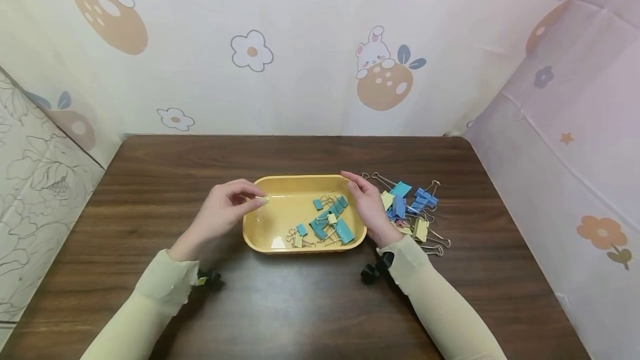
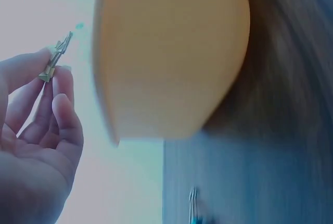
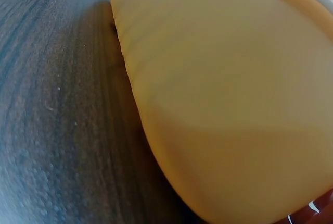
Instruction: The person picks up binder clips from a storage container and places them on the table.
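Note:
My left hand [image 1: 225, 207] pinches a small yellow binder clip [image 2: 48, 73] between thumb and fingertips, above the left end of a yellow tray [image 1: 280, 218]. In the left wrist view the clip's wire handles point up, away from the fingers. At the tray's right end my right hand [image 1: 370, 207] holds the rim, thumb over the edge and fingers along the outside. Several teal binder clips [image 1: 344, 230] and a few small yellow ones [image 1: 298, 241] lie in the right half of the tray. The tray's outer wall [image 3: 234, 78] fills most of the right wrist view.
Just right of the tray, a loose pile of blue binder clips [image 1: 424, 199], yellow ones [image 1: 420, 230] and a teal one [image 1: 401, 189] lies on the dark wooden table [image 1: 280, 304]. My right forearm passes beside it. A patterned curtain [image 1: 310, 88] hangs behind the table.

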Tool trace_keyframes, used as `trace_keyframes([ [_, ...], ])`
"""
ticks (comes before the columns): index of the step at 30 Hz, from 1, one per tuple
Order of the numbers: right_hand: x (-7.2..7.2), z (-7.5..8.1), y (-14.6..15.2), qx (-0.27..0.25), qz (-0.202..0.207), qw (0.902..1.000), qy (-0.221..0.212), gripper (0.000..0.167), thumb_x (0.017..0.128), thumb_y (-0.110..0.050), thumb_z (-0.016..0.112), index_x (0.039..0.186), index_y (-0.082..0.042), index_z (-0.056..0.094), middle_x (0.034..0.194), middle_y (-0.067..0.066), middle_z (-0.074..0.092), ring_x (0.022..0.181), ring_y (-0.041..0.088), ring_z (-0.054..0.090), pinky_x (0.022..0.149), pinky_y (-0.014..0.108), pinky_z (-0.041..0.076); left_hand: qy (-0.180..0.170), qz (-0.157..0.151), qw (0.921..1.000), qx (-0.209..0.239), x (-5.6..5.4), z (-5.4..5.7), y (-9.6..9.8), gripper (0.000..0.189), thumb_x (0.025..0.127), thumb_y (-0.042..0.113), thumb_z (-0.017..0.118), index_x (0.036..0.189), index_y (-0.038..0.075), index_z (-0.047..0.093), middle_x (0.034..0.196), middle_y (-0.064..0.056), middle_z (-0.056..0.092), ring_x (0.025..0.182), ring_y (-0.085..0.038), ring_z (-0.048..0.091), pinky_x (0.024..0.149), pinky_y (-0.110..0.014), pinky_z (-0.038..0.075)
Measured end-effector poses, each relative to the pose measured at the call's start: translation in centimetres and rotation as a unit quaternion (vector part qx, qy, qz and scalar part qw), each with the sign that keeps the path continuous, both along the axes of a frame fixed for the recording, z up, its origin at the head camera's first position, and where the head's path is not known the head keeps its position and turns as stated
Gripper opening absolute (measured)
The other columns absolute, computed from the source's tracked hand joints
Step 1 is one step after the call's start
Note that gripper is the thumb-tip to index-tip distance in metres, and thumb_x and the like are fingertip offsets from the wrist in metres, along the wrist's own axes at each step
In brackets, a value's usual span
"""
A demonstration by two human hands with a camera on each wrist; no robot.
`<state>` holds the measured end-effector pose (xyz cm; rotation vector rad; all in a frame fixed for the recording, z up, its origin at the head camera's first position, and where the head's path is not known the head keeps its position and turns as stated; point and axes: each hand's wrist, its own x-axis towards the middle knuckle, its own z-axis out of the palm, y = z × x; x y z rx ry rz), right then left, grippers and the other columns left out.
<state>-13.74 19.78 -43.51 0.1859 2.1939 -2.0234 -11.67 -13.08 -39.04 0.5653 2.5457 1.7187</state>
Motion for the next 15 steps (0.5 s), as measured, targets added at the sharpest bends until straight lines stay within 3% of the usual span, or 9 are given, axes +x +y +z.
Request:
trace_keyframes([
  [7, 0.2, 0.4, 0.1, 0.005, -0.005, 1.0000, -0.003, 0.035, 0.108, -0.021, 0.043, 0.140, -0.017, 0.057, 0.148, 0.004, 0.048, 0.134, 0.021, 0.045, 0.109, 0.041, 0.037, 0.002, 0.063, 0.9975, -0.031, 0.1, -0.2, -3.6, 0.012, 0.090, 0.018, 0.076, 0.098, 0.010, 0.077, 0.096, -0.003, 0.072, 0.079, -0.014, 0.064, 0.066, -0.023, 0.051],
  [11, 0.3, 0.4, -0.2, -0.002, -0.009, 0.9999, -0.013, 0.035, 0.108, -0.020, 0.044, 0.139, -0.018, 0.058, 0.146, 0.003, 0.049, 0.132, 0.021, 0.047, 0.108, 0.041, 0.038, -0.001, 0.092, 0.9917, -0.090, 0.6, -1.1, -5.6, 0.015, 0.091, 0.023, 0.075, 0.099, 0.012, 0.077, 0.094, -0.001, 0.073, 0.078, -0.011, 0.064, 0.064, -0.022, 0.049],
  [15, 0.3, 0.4, -0.1, -0.001, -0.007, 0.9999, -0.009, 0.035, 0.108, -0.021, 0.044, 0.140, -0.018, 0.058, 0.146, 0.004, 0.049, 0.132, 0.022, 0.047, 0.108, 0.041, 0.038, -0.010, 0.101, 0.9833, -0.151, 1.0, -2.2, -7.0, 0.015, 0.092, 0.023, 0.074, 0.100, 0.011, 0.078, 0.094, -0.002, 0.074, 0.079, -0.012, 0.065, 0.065, -0.021, 0.048],
])
